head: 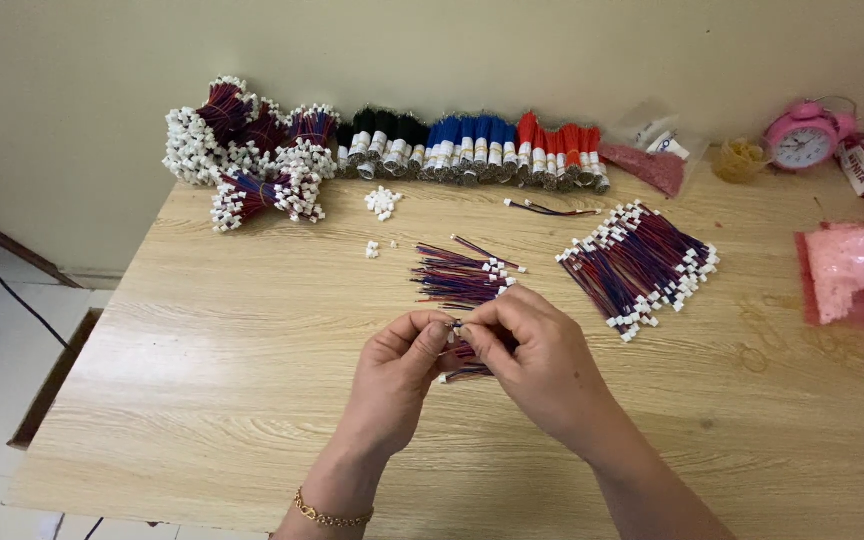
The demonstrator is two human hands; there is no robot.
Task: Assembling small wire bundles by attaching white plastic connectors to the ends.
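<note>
— Red-and-blue wires, where exactly?
— A small wire bunch (pixel 464 362) sits at centre frame, pinched between both hands: the left hand (pixel 399 377) grips it with thumb and fingers closed, and the right hand (pixel 537 350) pinches its tip just beside the left thumb.
— Anything near them?
— Two loose heaps with white connectors above: one (pixel 462 275) just over the hands, one (pixel 642 265) to the right.
— Packages?
— A pink bag (pixel 857 270) at the right edge, a clear pouch of red bits (pixel 652 160) at upper right, and one pink alarm clock (pixel 802 138) beside it.
</note>
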